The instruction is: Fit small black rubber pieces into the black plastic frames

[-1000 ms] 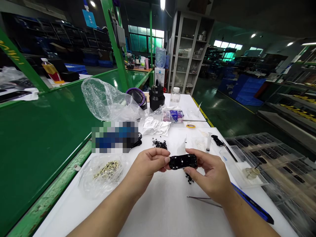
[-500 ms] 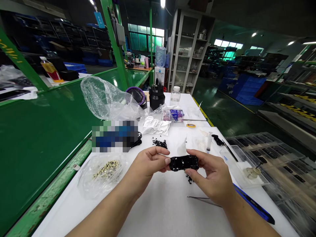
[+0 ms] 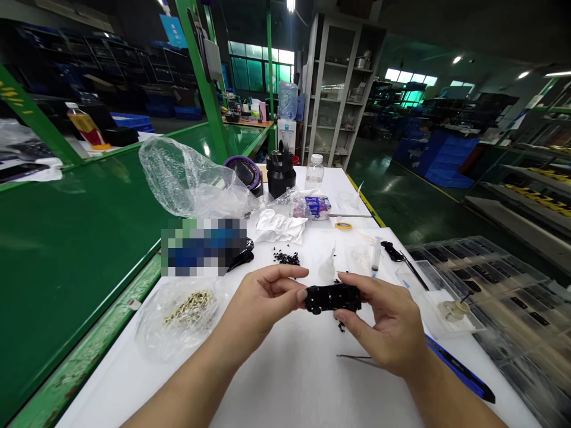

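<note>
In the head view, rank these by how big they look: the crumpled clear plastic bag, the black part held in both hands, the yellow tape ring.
1. Crumpled clear plastic bag, by far the largest.
2. Black part, held between left hand and right hand; its nearness to the camera enlarges it.
3. Yellow tape ring, smallest, though farther away.

Two bare forearms, no sleeves, short-nailed fingers (image 3: 301, 294)

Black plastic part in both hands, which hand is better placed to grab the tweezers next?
Probably the right hand: the tweezers lie just below it, while the left hand grips the black part at its far end.
</note>
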Available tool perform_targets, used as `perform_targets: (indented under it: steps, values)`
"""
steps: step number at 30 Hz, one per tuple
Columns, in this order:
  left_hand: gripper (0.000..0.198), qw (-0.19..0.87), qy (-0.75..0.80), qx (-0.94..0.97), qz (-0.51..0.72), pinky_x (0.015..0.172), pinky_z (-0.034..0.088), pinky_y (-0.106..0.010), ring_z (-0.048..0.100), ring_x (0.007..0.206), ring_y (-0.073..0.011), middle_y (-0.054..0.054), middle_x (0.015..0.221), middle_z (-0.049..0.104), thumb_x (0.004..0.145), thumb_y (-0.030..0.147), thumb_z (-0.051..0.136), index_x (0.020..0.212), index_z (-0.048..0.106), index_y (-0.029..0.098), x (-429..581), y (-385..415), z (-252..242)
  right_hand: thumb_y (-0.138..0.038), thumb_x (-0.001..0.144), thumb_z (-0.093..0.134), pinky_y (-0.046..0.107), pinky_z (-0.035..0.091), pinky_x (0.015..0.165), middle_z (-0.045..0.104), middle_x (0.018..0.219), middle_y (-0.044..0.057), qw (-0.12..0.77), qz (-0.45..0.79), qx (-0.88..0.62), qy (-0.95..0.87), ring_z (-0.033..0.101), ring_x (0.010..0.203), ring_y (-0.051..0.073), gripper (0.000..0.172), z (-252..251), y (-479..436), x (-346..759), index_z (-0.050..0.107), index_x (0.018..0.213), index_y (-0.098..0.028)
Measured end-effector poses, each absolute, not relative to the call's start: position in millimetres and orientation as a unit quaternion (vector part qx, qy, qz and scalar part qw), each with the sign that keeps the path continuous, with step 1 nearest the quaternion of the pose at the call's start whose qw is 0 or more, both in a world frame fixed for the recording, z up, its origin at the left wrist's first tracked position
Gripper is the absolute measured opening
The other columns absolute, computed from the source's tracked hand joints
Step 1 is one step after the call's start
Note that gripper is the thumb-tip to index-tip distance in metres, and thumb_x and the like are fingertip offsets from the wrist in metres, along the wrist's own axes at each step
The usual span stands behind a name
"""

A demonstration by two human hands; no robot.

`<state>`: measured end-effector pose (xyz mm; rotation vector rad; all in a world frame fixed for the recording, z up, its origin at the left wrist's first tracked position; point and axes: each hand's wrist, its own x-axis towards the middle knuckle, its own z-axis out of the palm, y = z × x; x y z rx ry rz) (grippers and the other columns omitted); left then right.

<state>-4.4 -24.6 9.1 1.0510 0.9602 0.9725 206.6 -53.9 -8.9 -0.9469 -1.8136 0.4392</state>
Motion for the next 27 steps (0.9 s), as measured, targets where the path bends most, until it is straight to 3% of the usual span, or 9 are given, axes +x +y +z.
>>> perform_targets:
  steps: [10,17,22,27]
  values:
    - [0.017,0.64,0.429,0.469,0.432,0.065,0.044,-0.024,0.059,0.063,-0.0114,0.003,0.063,0.066,0.071,0.021,0.077,0.077,0.061,0.018,-1.3,-23.7,2.1,-0.01,0.081,0.068,0.034,0.057,0.076,0.073,0.104,0.005,0.479,0.143,-0.366,-0.785,0.069,0.088,0.022,0.047,-3.1,-58.5,202.3,0.057,0.123,-0.026]
    - [0.025,0.645,0.411,0.477,0.433,0.066,0.043,-0.024,0.059,0.066,-0.0118,0.001,0.07,0.069,0.075,0.019,0.073,0.07,0.049,0.019,-0.9,-25.3,1.9,-0.008,0.081,0.068,0.032,0.055,0.079,0.072,0.104,0.004,0.484,0.146,-0.351,-0.788,0.068,0.088,0.019,0.05,-3.7,-59.6,202.3,0.057,0.125,-0.027]
    - [0.015,0.564,0.468,0.511,0.448,0.065,0.043,-0.024,0.059,0.068,-0.0123,0.003,0.07,0.065,0.079,0.022,0.071,0.077,0.056,0.02,1.5,-31.9,3.0,-0.01,0.079,0.07,0.03,0.055,0.073,0.072,0.103,0.004,0.497,0.173,-0.388,-0.757,0.067,0.085,0.019,0.047,-8.8,-55.6,202.7,0.061,0.122,-0.027]
    - [0.017,0.612,0.425,0.485,0.458,0.071,0.047,-0.025,0.064,0.073,-0.013,0.001,0.077,0.072,0.078,0.026,0.074,0.089,0.062,0.02,0.2,-35.3,8.4,-0.014,0.079,0.073,0.028,0.056,0.068,0.07,0.093,0.001,0.527,0.276,-0.413,-0.689,0.066,0.077,0.017,0.046,-14.5,-52.5,205.0,0.064,0.121,-0.031]
